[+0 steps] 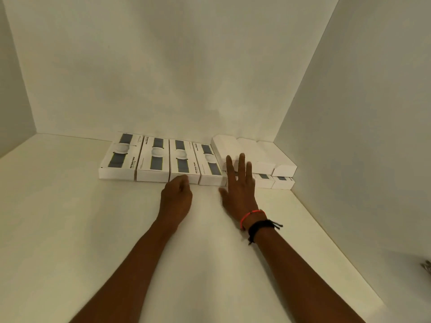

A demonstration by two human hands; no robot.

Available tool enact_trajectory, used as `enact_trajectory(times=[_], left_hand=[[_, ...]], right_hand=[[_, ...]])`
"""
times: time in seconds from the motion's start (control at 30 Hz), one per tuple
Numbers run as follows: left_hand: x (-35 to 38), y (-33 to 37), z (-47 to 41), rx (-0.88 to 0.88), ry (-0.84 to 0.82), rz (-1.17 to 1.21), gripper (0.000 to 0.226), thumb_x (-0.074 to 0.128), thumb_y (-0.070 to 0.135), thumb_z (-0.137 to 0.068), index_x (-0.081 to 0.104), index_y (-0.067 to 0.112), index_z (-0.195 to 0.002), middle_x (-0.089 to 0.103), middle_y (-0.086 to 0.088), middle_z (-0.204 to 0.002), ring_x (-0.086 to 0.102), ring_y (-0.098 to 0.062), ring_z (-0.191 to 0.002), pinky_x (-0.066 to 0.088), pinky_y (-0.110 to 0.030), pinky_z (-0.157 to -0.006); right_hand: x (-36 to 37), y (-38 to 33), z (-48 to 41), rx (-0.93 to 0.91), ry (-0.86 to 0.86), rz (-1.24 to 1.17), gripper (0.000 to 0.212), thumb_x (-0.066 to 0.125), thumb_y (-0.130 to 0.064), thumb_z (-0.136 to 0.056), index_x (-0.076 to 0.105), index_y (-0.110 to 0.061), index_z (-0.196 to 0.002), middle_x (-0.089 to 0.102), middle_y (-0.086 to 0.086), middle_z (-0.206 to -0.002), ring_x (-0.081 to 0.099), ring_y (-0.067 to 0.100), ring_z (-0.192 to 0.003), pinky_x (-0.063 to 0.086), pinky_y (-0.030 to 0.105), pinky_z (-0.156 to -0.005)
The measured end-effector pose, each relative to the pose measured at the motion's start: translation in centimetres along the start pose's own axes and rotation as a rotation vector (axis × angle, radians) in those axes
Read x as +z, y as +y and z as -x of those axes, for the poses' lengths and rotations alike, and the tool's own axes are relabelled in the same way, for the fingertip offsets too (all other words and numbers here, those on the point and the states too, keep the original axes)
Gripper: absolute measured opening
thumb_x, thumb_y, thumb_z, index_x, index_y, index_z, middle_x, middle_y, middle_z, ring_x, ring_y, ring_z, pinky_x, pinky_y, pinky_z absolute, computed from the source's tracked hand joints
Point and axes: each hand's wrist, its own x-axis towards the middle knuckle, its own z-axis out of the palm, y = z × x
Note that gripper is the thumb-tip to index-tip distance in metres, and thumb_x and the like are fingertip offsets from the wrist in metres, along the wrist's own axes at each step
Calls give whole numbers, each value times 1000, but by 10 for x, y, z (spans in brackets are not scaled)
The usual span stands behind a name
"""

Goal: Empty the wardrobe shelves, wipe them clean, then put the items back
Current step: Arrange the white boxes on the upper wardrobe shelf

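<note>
The boxes (152, 159) line the far wall of the shelf (93, 229), long axes running near to far. My left hand (177, 197), fingers curled, is at the third box (184, 159)'s near end; I can't tell if it grips. My right hand (238, 185) is spread wide before the right stack (265, 155).

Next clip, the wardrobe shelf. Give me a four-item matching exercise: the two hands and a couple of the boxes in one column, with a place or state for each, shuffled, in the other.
Column one:
1. left hand
2. right hand
3. plain white boxes
4. leftmost printed box

Column two:
A. fingers straight and spread
B. stacked on top, back right corner
C. far left end of the row
D. fingers curled

Pairs: 1-D, 2-A, 3-B, 4-C
</note>
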Motion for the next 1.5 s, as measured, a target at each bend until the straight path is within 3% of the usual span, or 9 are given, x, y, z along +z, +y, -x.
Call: enact_trajectory(times=[0.1,0.3,0.57,0.83,0.97,1.03,1.13,1.3,1.5], left_hand=[[2,-1,7,165,-39,-277,42,42,1,-99,46,4,-141,46,-13,-146,40,-25,-137,24,-27,-114],[5,-14,16,343,-193,-837,54,38,10,-99,26,11,-152,20,-5,-161,13,-21,-149,3,-33,-121],[-12,-7,59,454,-332,-997,53,30,17,-103,18,13,-154,13,-8,-162,10,-22,-150,6,-35,-122],[-44,-11,143,371,-268,-1053,52,23,28,-105,19,13,-154,13,-7,-163,12,-21,-149,7,-34,-121],[-53,-13,194,302,-226,-1148,58,17,41,-105,11,13,-155,6,-6,-163,7,-21,-150,3,-35,-121],[-58,-16,222,310,-153,-1147,60,13,44,-104,14,12,-155,11,-6,-163,9,-21,-150,4,-36,-121],[-67,-21,263,380,-62,-1125,73,8,51,-96,26,7,-151,26,-10,-158,20,-27,-147,11,-39,-120],[-76,-49,344,509,72,-897,52,65,-3,-83,54,1,-134,55,-19,-135,55,-38,-122,46,-43,-101],[-96,-113,451,119,41,-864,20,55,4,-92,68,8,-108,67,-11,-102,66,-31,-89,54,-39,-77]], right_hand=[[-5,-1,39,129,-101,-214,74,43,-24,-103,-10,-10,-153,-16,11,-161,-9,28,-150,-6,28,-118],[-22,-3,85,188,-287,-60,53,24,-34,-107,16,-15,-155,8,6,-163,5,19,-151,0,29,-119],[-43,-15,136,263,-277,49,72,8,-49,-93,17,-14,-155,11,8,-163,10,21,-150,4,32,-119],[-60,-27,184,190,-303,12,61,27,-41,-104,15,-10,-155,10,9,-163,10,23,-150,5,34,-121],[-73,-36,224,113,-304,20,67,6,-48,-100,11,-9,-155,9,8,-163,9,22,-150,5,35,-122],[-77,-40,243,62,-230,27,80,-8,-46,-89,16,-7,-154,15,10,-162,14,23,-150,8,35,-121],[-80,-44,271,-6,-152,-19,73,1,-44,-95,21,-5,-153,21,13,-160,17,27,-149,9,38,-121],[-91,-49,327,-8,-201,-103,63,28,-43,-104,10,-11,-155,4,7,-164,4,21,-151,-2,48,-120],[-61,-83,428,5,-599,-253,66,37,-39,-102,6,-17,-155,7,9,-163,8,27,-150,2,54,-119]])
